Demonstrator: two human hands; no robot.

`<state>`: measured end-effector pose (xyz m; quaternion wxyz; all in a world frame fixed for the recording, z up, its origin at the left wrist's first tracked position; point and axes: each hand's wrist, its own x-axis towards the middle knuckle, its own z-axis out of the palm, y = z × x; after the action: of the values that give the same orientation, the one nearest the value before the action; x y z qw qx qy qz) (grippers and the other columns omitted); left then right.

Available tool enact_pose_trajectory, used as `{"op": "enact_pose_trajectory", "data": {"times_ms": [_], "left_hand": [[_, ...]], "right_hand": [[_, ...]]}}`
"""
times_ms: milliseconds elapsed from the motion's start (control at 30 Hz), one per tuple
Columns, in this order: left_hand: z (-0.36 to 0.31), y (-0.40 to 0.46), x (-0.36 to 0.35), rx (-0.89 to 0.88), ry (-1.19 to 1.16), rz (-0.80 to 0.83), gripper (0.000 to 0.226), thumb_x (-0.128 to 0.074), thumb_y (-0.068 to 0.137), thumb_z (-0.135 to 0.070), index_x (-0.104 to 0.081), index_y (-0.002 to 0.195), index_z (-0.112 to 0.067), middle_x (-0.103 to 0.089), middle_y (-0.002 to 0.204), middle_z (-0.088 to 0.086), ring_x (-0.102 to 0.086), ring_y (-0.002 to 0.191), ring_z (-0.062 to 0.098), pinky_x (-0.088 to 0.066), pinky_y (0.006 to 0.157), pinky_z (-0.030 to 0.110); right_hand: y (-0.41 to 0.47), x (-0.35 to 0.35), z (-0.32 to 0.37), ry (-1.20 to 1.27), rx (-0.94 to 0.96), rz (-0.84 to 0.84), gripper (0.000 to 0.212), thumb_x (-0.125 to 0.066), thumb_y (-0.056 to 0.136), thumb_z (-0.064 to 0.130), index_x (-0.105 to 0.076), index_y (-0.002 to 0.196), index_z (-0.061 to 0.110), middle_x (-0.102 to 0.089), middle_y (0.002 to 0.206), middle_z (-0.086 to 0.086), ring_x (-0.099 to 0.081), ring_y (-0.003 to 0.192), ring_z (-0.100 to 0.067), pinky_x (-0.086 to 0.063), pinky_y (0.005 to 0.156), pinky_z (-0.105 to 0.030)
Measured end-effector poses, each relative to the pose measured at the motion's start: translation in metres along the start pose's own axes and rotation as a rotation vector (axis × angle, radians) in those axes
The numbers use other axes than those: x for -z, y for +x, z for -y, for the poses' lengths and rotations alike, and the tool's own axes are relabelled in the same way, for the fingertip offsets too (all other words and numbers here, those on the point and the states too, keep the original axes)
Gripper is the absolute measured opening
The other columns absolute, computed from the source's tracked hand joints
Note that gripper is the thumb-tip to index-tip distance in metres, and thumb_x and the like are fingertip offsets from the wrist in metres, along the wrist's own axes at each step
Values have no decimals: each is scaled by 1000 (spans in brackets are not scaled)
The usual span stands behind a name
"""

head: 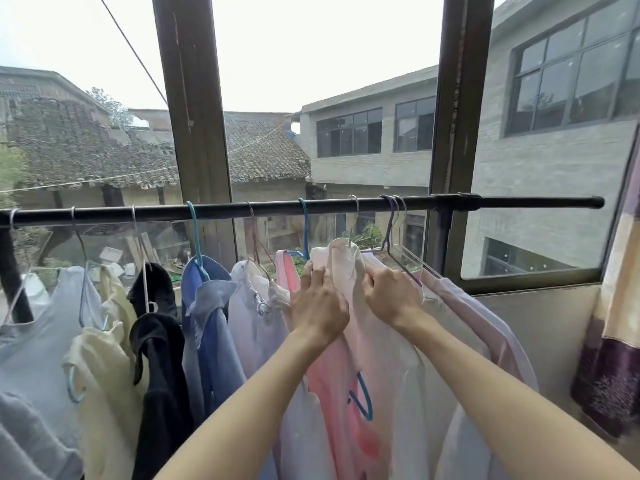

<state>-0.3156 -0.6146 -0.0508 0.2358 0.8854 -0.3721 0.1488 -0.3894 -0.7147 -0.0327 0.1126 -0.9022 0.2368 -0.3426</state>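
Note:
A pale cream-pink garment (343,268) hangs on a wire hanger from the black clothes rail (277,206) in front of the window. My left hand (317,304) grips its left shoulder, fingers curled over the cloth near the collar. My right hand (393,297) pinches the right shoulder of the same garment, beside a purple hanger (389,230). A pink garment (287,271) on a blue hanger (304,233) hangs just left of it.
Along the rail to the left hang a white top (249,306), a blue shirt (207,306), a black garment (156,323), a yellow one (110,341) and a grey-blue one (41,323). A lilac garment (478,323) hangs at right. A curtain (620,289) borders the right edge.

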Motion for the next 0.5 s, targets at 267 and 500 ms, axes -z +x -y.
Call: {"op": "enact_pose_trajectory", "data": {"times_ms": [267,500], "left_hand": [[4,1,0,-13,27,17,56,-35,94,-25,-19,144,-5,-14,154,4,2,144,18,-23,111,45],[3,2,-1,-8,40,25,58,-36,93,-25,-18,144,-4,-14,153,4,4,144,19,-26,111,47]], "right_hand": [[2,-9,-1,-18,30,15,30,-35,96,24,-61,99,9,-66,100,-20,-59,96,-37,-44,76,-41],[5,-5,-12,-77,47,16,33,-34,97,26,-60,112,14,-66,105,-17,-59,100,-35,-44,77,-38]]}}
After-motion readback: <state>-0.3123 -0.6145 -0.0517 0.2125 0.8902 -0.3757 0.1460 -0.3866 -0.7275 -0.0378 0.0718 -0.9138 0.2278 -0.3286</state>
